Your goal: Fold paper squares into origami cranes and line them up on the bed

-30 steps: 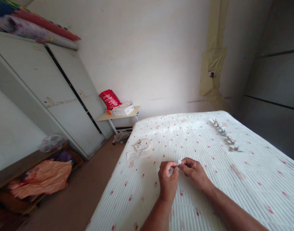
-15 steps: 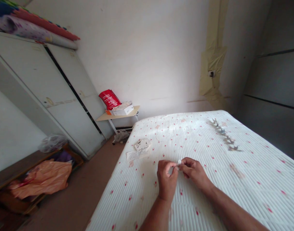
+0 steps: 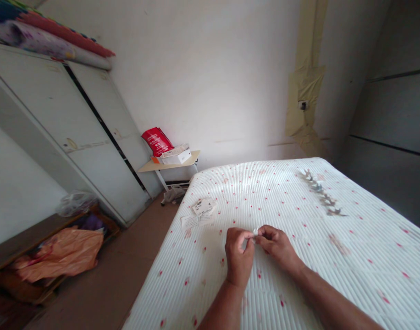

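Above the bed, my left hand (image 3: 238,252) and my right hand (image 3: 278,246) meet at the fingertips. Both pinch a small piece of folded white paper (image 3: 256,232), mostly covered by the fingers. Beyond the left hand, a little stack of printed paper pieces (image 3: 203,207) lies beside a flat sheet of paper with print (image 3: 189,222). Farther off to the right, several small folded paper birds (image 3: 319,189) form a slanting row.
The bed (image 3: 244,183) has a ribbed white cover with red flower dots. A small table (image 3: 150,167) behind it bears a red bag (image 3: 157,141) and a white box (image 3: 177,158). Cabinets (image 3: 89,128) stand left, above a low shelf with an orange plastic bag (image 3: 63,252).
Both hands keep their pinch on the folded paper, with only a very slight shift of the fingers. Nothing else has visibly moved.
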`<action>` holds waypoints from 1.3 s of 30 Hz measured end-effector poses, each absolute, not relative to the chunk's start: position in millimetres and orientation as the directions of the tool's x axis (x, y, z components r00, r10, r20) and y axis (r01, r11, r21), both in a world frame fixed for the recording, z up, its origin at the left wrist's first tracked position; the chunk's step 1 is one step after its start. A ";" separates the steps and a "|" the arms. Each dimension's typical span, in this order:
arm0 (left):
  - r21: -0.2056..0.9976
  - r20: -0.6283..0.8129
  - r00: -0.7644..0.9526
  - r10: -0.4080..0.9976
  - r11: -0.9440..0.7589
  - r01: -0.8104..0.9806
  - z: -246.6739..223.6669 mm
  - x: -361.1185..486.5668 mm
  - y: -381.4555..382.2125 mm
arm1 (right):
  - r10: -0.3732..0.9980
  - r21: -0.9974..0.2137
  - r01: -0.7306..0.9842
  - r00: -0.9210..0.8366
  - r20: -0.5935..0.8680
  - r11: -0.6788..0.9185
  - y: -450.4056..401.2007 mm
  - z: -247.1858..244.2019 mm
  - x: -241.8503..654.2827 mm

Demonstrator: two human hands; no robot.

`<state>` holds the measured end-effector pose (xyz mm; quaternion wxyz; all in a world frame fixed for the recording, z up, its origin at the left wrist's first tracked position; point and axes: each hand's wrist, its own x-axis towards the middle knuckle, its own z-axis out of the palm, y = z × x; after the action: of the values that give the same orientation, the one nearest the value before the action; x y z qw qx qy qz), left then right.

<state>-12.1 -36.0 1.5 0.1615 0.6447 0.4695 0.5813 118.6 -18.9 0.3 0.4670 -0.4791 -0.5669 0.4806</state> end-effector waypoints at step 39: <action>0.769 0.513 -0.059 0.856 -0.428 0.475 -6.7 -17.9 -31.9 | 0.974 -0.979 0.096 -0.160 0.162 0.179 -16.1 -10.7 120.9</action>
<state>-17.9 -31.9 -6.7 0.1812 0.6614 0.5032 0.5258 120.9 -16.1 -10.7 0.4735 -0.4425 -0.6043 0.4635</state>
